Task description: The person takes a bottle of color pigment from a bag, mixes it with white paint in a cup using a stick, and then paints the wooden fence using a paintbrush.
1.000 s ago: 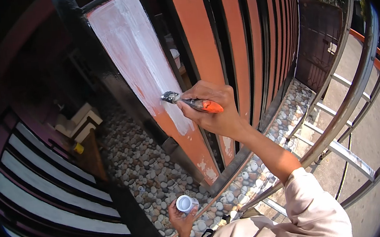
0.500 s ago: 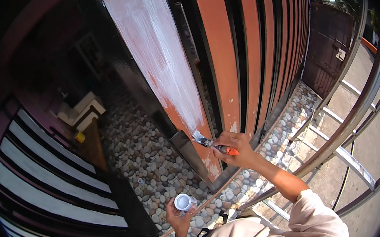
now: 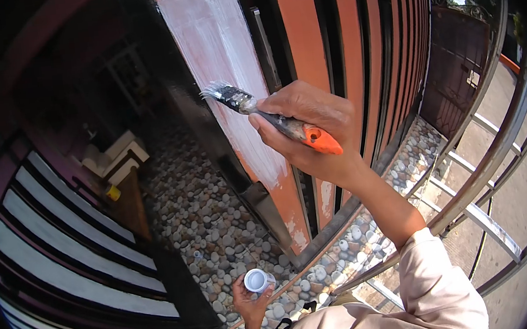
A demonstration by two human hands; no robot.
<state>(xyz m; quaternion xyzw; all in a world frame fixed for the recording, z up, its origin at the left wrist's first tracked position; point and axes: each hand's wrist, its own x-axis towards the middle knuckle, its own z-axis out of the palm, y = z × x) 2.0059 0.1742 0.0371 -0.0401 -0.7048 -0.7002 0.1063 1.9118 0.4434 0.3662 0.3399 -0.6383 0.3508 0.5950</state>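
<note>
My right hand [image 3: 314, 128] grips a paintbrush [image 3: 285, 123] with a dark handle that ends in orange. White paint coats its bristles, which are at the left edge of a gate slat [image 3: 217, 48]; I cannot tell whether they touch it. Wet white paint covers most of that slat, while its lower end shows bare orange with chipped spots. Lower down, my left hand [image 3: 251, 302] is closed around a small white paint cup [image 3: 257, 280], held upright with pale paint inside.
More orange slats [image 3: 301, 27] in black frames run off to the right. A metal ladder [image 3: 463, 193] stands close by my right arm. White slats [image 3: 49, 242] fill the left side. Pebbled ground [image 3: 200, 228] lies below, and a pale chair [image 3: 114, 157] is inside.
My right hand has raised the brush from the slat's lower part to its left edge higher up, nearer the camera. My left hand with the cup has hardly moved.
</note>
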